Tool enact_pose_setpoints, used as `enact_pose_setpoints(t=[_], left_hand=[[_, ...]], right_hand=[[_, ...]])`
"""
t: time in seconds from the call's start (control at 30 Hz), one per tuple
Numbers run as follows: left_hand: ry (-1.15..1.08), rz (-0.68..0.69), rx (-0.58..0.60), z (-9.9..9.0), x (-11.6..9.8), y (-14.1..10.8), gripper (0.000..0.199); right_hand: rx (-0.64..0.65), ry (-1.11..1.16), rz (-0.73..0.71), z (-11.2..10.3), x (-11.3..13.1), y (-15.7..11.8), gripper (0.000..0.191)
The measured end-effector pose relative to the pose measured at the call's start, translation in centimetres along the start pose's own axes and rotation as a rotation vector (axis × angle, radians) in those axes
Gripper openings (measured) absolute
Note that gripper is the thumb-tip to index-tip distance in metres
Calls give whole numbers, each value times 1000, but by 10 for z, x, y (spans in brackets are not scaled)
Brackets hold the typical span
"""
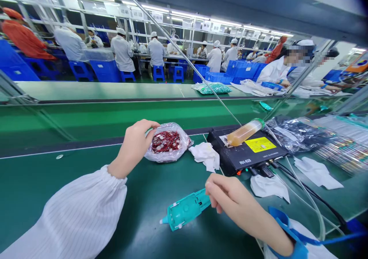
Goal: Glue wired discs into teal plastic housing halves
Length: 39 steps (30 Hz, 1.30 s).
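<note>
An open clear plastic bag point(168, 157) of red wires and small silvery discs lies on the green work surface. My left hand point(137, 146) is at its left rim, thumb and forefinger closed on the plastic. Nearer to me lies a teal casing point(185, 212), its hollow side up and its pale pointed tip facing left. The fingers of my right hand point(225, 197) are curled together at the casing's right end and hide that end.
A black box point(244, 157) carries an orange-filled tube point(244, 132). White cloths point(205, 155), cables point(313, 197) and dark plastic packaging point(296, 134) lie around it. Thin rods point(342, 148) are at far right. Beyond the green belt point(115, 117), people sit at benches.
</note>
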<state>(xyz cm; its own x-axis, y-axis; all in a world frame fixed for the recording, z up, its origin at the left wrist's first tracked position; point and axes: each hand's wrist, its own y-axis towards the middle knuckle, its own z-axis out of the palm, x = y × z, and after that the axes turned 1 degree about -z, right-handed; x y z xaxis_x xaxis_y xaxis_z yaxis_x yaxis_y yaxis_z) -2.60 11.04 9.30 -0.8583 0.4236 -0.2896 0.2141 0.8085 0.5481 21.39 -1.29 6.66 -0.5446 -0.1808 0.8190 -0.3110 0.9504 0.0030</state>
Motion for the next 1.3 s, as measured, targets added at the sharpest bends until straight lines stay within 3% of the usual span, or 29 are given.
enact_pose_setpoints(t=[0.07,0.13,0.17,0.23,0.37,0.47,0.57,0.63,0.77,0.87,1.07,1.3], left_hand=[[-37,32,-8,-5,-13,-14,20],[-95,154,17,-11,-29,-36,22],[-132,265,44,-14,-37,-49,24],[-184,437,101,-20,-49,-76,26],[-245,448,222,-25,-56,-114,32],[-321,391,283,-18,-51,-127,33],[-398,307,293,-6,-48,-135,32],[-435,202,299,3,-48,-141,36],[-486,66,422,15,-46,-153,66],[-527,-15,512,19,-45,-159,57],[-660,-185,575,22,-48,-159,44],[-686,-226,548,24,-49,-162,58]], right_hand=[[-173,-116,-221,1,2,3,26],[-362,-279,-484,1,3,6,12],[-410,-352,-582,2,4,7,19],[-377,-410,-654,7,4,9,31],[-154,-154,-434,20,0,12,9],[-33,18,-260,28,-6,13,11],[17,43,-214,31,-12,11,11],[0,10,-222,31,-18,9,11],[-56,-119,-348,30,-35,2,12],[-63,-238,-401,31,-43,0,13],[-112,-331,-430,37,-43,3,14],[-171,-407,-442,41,-39,3,15]])
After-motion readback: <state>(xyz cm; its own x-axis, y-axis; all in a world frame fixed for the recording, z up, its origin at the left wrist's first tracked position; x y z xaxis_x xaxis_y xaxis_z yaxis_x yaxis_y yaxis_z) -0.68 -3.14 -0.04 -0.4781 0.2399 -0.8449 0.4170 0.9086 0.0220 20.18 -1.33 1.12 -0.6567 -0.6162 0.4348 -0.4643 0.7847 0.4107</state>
